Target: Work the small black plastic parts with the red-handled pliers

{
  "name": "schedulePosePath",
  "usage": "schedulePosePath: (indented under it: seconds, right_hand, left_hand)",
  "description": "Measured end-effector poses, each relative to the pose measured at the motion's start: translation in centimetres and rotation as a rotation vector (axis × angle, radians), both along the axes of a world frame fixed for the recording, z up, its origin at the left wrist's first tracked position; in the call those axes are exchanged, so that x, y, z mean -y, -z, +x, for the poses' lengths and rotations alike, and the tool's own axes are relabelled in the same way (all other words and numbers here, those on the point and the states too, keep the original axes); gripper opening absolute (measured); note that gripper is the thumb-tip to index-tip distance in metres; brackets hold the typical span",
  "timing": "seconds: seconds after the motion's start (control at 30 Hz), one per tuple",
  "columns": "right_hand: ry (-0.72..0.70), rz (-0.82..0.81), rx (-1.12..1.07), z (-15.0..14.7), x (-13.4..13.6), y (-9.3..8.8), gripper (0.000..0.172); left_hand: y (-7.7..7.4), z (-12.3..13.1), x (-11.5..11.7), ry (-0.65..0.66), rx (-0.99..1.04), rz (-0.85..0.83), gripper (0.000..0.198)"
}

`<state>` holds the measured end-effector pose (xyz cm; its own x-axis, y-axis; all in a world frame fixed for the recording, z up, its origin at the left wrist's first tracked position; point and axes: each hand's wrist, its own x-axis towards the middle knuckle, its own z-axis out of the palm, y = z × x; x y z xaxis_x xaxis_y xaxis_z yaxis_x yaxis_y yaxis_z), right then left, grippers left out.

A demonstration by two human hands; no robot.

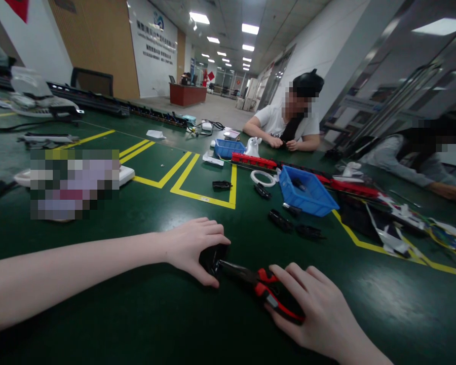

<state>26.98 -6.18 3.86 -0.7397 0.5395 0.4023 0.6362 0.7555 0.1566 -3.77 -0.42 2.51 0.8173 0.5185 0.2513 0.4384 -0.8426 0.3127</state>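
Observation:
On the dark green table, my left hand (197, 247) is closed around a small black plastic part (213, 257), much of it hidden under the fingers. My right hand (315, 309) grips the red and black handles of needle-nose pliers (268, 290). The pliers point left, and their metal tips meet the black part at its right side. Whether the jaws pinch it I cannot tell. Beyond my hands lie several similar black parts, among them one (222, 185) inside a yellow-taped outline and another (280, 221) nearer to me.
A blue bin (307, 195) stands to the right, with a smaller blue bin (229, 148) farther back. Near them lies a white ring-shaped roll (262, 178). Red strips (254, 160) run along the table. A person (289, 116) sits across; another person (410, 157) is at the right.

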Motion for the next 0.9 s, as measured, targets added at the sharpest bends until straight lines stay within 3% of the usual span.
schedulePosePath:
  seconds: [0.53,0.9]
  right_hand:
    - [0.018,0.063,-0.07,0.09,-0.48,0.23,0.05]
    - [0.021,0.018,-0.096,0.13,-0.57,0.47,0.056]
  left_hand:
    - [0.17,0.0,-0.16,-0.01,-0.004,-0.055,0.077]
    - [0.01,-0.04,-0.16,-0.004,-0.015,-0.077,0.077]
